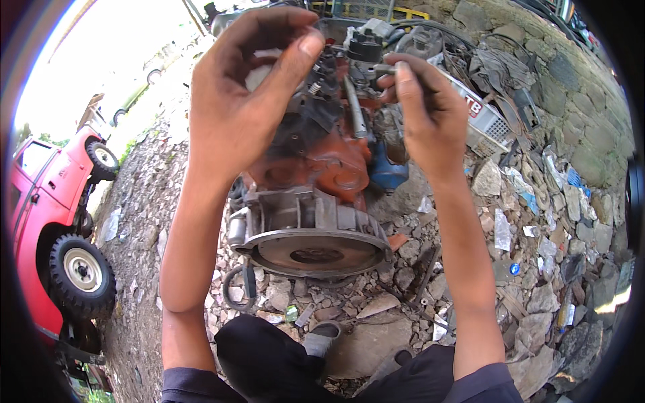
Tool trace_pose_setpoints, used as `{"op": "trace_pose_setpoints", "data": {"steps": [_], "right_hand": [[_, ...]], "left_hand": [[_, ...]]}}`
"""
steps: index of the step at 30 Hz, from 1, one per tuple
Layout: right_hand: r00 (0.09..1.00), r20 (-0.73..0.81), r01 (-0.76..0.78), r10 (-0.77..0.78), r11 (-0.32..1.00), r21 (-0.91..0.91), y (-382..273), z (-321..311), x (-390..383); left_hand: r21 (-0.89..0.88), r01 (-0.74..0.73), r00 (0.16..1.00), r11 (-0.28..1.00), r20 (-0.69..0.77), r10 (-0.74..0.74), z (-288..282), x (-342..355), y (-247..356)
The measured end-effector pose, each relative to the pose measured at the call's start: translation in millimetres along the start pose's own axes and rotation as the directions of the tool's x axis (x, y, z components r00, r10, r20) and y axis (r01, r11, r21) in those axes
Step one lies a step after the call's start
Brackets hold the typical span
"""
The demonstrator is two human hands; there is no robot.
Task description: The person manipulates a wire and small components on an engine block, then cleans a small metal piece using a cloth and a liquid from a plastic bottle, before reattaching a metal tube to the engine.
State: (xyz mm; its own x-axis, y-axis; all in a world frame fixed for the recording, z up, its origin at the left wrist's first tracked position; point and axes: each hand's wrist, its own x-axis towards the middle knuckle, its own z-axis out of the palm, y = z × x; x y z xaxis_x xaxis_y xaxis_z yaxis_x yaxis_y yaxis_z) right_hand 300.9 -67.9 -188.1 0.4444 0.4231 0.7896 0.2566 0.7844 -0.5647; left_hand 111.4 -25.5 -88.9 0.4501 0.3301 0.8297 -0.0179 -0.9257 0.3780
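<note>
Both hands are raised over an orange engine block (316, 161) that sits on rubble at the centre of the frame. The left hand (238, 101), in the upper middle, has its grip curled and narrow, thumb near the forefinger; whether anything small is pinched there cannot be told. The right hand (426, 114), upper right of centre, has its grip closed on a thin metal tool (384, 68) whose end points at the black cap (365, 48) on the engine's top. The grey flywheel housing (316, 248) faces the person. A red vehicle (50, 201) stands at the left edge, and a white crate (487, 121) lies to the right.
</note>
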Motion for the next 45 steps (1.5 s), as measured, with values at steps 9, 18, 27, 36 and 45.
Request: {"op": "trace_pose_setpoints", "data": {"steps": [9,18,27,36,45], "right_hand": [[0.952,0.201,0.28,-0.231,0.924,-0.261,30,31,-23],[0.241,0.74,-0.279,0.628,0.775,-0.567,-18,-90,-54],[-0.467,0.325,0.036,0.822,0.385,-0.922,68,-197,-312],[-0.562,0.282,-0.055,0.777,0.306,-0.951,50,-199,-386],[-0.285,0.319,0.151,0.904,0.371,-0.916,31,-176,-412]], "left_hand": [[0.436,-0.054,0.92,0.898,-0.329,0.215,-28,13,-65],[-0.136,-0.492,0.858,0.86,0.094,0.505,71,-122,-28],[-0.152,0.459,0.294,0.875,0.956,0.012,165,-338,-63],[0.075,0.436,0.058,0.897,0.992,-0.111,155,-376,-93],[-0.038,0.376,0.125,0.926,0.992,-0.01,160,-381,-101]]}}
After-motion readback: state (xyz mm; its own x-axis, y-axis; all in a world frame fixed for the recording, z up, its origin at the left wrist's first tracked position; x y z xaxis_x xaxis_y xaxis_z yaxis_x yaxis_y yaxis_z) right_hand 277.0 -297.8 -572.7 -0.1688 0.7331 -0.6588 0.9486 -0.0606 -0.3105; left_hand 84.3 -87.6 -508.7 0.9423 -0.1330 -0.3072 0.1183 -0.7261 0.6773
